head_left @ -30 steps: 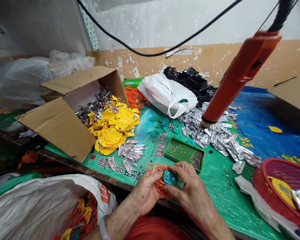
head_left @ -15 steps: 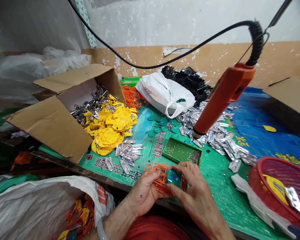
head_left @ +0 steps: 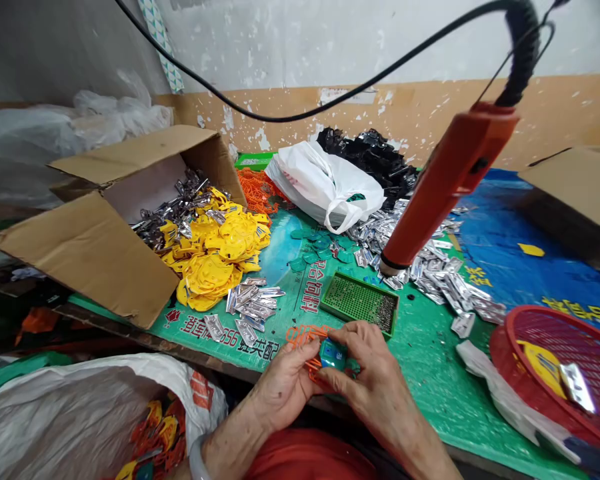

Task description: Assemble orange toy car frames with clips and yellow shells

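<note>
Near the front edge of the table my left hand is closed on an orange plastic lattice piece. My right hand pinches a dark teal piece against the right end of the lattice piece, so the two hands nearly meet. Just beyond my right hand lies a green tray with small metal parts. Silver metal pieces lie in a small heap beyond my left hand. Flat teal pieces are scattered farther back.
An orange-red power screwdriver hangs from above. At left, an open cardboard box spills yellow pieces. A white bag lies at the back. A red basket stands at right, and a white sack is at lower left.
The teal piece now sits closer to the left fingers, and my right hand has moved slightly left with it. The whole view has shifted a little.
</note>
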### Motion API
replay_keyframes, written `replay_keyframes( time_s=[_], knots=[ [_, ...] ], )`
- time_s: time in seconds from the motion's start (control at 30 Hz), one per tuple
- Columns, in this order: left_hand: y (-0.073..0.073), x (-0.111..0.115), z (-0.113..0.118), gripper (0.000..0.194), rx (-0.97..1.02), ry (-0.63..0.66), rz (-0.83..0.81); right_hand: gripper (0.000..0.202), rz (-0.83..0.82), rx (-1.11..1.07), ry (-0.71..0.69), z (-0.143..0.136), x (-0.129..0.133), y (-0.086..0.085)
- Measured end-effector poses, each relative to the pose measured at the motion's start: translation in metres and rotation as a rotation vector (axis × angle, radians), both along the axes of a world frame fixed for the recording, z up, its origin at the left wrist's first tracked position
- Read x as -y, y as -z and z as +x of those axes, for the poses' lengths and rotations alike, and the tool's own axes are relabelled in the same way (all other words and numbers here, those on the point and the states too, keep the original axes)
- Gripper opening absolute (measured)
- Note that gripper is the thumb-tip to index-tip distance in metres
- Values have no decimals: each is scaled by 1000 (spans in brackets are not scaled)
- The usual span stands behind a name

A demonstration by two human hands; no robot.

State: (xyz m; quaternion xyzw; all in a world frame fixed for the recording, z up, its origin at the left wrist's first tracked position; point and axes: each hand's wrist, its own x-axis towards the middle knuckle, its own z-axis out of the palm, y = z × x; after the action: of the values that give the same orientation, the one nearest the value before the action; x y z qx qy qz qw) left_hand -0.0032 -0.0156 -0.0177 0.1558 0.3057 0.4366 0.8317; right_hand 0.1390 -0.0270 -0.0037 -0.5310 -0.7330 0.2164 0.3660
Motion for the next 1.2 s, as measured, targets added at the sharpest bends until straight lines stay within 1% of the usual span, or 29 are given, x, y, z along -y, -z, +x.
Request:
replay_keyframes(
  time_s=[0.17,0.27,0.4,0.5,0.63,0.77,0.87,0.97,1.07,1.2],
  knots=[
    [-1,0,1,19,-23,5,28,43,-17,-4,-11,3,0,0],
    [-2,0,1,21,-31,12,18,43,-9,6,-19,2,2,-1],
    [0,-1,0,25,-61,-18,-23,41,-30,24,17,-2,4,2],
    [-1,-1,1,27,-77,-41,-40,43,-71,11,44,-3,5,5],
    [-1,-1,2,28,-82,-34,-37,45,-92,-17,60,-2,5,5],
    [1,-1,1,24,-75,-18,-22,41,-92,-20,74,0,4,3],
    [2,0,0,22,-40,14,13,41,-65,3,82,0,6,3],
    [1,1,0,24,-30,41,67,42,21,62,111,-1,12,4],
    [-1,2,1,23,-62,32,87,35,96,106,128,-3,16,7],
    [-6,2,1,25,-108,45,113,31,123,130,109,-8,20,8]
  ],
)
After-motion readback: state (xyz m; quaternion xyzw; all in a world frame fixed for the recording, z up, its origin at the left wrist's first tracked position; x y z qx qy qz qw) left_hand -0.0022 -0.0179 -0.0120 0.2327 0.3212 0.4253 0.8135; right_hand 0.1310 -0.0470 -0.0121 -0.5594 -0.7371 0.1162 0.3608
